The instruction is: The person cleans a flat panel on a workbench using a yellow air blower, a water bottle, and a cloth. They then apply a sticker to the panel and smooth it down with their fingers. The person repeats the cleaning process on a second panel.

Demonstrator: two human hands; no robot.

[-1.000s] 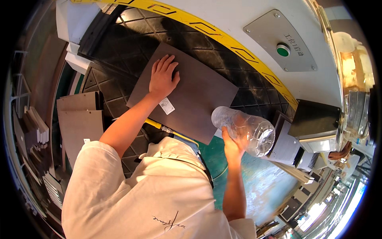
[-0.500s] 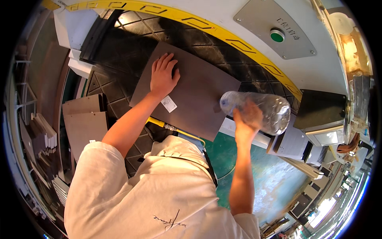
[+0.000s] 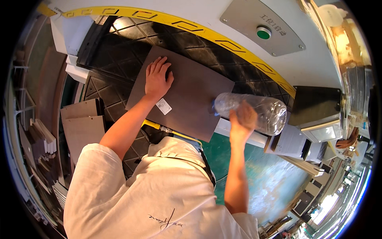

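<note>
My left hand (image 3: 157, 79) lies with fingers spread on a dark brown board (image 3: 187, 93), toward its far left part. A small white label (image 3: 163, 106) is stuck to the board just below that wrist. My right hand (image 3: 243, 120) is wrapped round a large clear plastic bottle (image 3: 271, 113), held on its side over the board's right edge. The bottle's blue-capped neck end points left, at the board. Its fingers are slightly blurred. The board rests on a black surface with grooved squares (image 3: 115, 93).
A yellow curved edge (image 3: 183, 26) bounds the far side, with a green push button (image 3: 264, 32) on a metal plate beyond it. A yellow hose tool (image 3: 152, 124) lies by my waist. Brown panels (image 3: 84, 129) stand at left, a black box (image 3: 317, 105) at right.
The view has shifted slightly, so most things appear a little further left. The bottle's neck now shows its blue cap end more plainly; both hands keep their places on the board and bottle.
</note>
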